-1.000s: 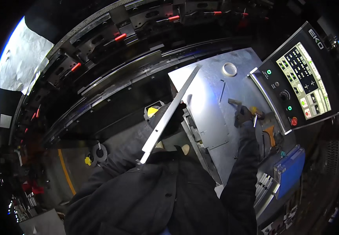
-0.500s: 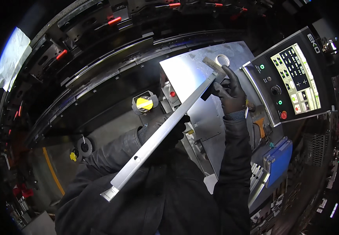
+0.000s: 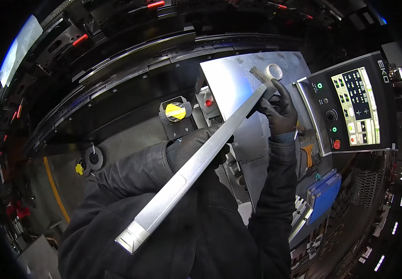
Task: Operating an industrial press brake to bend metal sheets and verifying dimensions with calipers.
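A long, bent sheet-metal profile (image 3: 189, 172) slants across my front, its wide folded end low and close to me. My left hand (image 3: 195, 141) is closed around its middle from beneath, partly hidden behind the metal. At the far end, my right hand (image 3: 283, 115) curls its fingers at the profile's tip, in a dark glove like the left. Something dark shows under the tip beside these fingers; I cannot make out its shape. Just beyond lie a roll of tape (image 3: 280, 74) and a short, worn flat bar (image 3: 258, 73) on a grey metal table (image 3: 238, 63).
A control panel (image 3: 326, 100) with a lit screen stands to the right. A long dark machine bed (image 3: 131, 97) runs across the back. A foot pedal with a yellow top (image 3: 176, 111) sits on the floor. A brush (image 3: 308, 153) and blue case (image 3: 324, 195) are at right.
The profile has rolled a little, so its broad face shows more and its slot less. Its near end looks lower and closer. Both hands keep their places on it while the view shifts slightly.
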### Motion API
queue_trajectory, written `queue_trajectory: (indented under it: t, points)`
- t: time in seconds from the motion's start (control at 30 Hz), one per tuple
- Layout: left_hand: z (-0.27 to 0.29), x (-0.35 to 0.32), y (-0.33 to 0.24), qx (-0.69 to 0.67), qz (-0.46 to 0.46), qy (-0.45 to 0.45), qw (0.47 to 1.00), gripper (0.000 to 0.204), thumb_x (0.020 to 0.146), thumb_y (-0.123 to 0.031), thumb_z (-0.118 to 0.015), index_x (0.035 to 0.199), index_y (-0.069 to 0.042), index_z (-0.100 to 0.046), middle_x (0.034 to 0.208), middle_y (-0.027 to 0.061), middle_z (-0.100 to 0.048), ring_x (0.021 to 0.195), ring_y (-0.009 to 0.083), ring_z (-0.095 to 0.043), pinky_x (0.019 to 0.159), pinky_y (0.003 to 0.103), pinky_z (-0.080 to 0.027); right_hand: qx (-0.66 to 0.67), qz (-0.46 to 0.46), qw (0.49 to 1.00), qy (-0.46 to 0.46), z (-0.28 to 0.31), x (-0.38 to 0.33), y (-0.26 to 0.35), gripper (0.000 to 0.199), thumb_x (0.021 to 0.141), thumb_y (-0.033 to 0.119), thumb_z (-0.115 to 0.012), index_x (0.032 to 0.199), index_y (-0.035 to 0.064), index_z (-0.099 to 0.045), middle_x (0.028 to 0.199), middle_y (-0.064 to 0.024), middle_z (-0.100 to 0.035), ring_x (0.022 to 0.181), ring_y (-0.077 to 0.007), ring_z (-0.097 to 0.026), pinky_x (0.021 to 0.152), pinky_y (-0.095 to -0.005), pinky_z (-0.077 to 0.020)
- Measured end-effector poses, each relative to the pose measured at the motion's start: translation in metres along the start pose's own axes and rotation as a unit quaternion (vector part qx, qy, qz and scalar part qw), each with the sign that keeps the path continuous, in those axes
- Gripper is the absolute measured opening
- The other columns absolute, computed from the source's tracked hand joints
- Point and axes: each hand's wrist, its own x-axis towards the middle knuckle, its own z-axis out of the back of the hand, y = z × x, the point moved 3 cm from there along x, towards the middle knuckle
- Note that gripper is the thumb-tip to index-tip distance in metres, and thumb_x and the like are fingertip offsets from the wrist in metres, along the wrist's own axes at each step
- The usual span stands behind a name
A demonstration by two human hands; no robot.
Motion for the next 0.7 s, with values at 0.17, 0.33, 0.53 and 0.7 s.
queue_trajectory:
  t: [0.17, 0.33, 0.53, 0.7]
  points:
    - [0.008, 0.021, 0.008, -0.054, -0.006, 0.108, 0.993, 0.019, 0.087, -0.027, -0.050, 0.094, -0.010, -0.052, 0.067, 0.0061, -0.059, 0.047, 0.0135, -0.055, 0.036, 0.023, -0.043, -0.014, 0.011, 1.000, -0.009, 0.009, 0.002, -0.004, 0.055, 0.069, -0.003, -0.062, 0.120, 0.0087, -0.049, 0.070, -0.0090, -0.056, 0.060, -0.0131, -0.055, 0.057, -0.0237, -0.0499]
    - [-0.019, 0.012, -0.014, -0.056, -0.001, -0.057, 0.997, 0.017, 0.088, -0.027, -0.048, 0.093, -0.011, -0.052, 0.064, 0.0063, -0.058, 0.048, 0.0131, -0.055, 0.034, 0.023, -0.041, -0.006, 0.081, 0.995, -0.059, 0.002, -0.019, 0.038, 0.054, 0.069, -0.003, -0.062, 0.120, 0.0078, -0.048, 0.069, -0.0081, -0.057, 0.057, -0.0116, -0.053, 0.053, -0.0212, -0.0470]
    - [0.036, 0.065, -0.021, -0.035, -0.059, 0.053, 0.996, 0.020, 0.088, -0.027, -0.047, 0.096, -0.009, -0.052, 0.066, 0.0071, -0.059, 0.048, 0.0127, -0.055, 0.036, 0.023, -0.043, 0.058, 0.102, 0.992, 0.052, -0.028, -0.070, 0.131, 0.058, 0.067, -0.007, -0.063, 0.121, 0.0046, -0.046, 0.072, -0.0073, -0.060, 0.049, -0.0089, -0.049, 0.046, -0.0183, -0.0414]
    - [0.011, 0.031, -0.027, 0.000, -0.102, 0.075, 0.992, 0.025, 0.087, -0.026, -0.046, 0.100, -0.005, -0.052, 0.076, 0.0090, -0.059, 0.060, 0.0141, -0.057, 0.049, 0.025, -0.045, 0.080, 0.169, 0.976, 0.113, -0.046, -0.082, 0.143, 0.059, 0.067, -0.008, -0.061, 0.122, 0.0011, -0.043, 0.072, -0.0083, -0.060, 0.049, -0.0096, -0.052, 0.045, -0.0185, -0.0424]
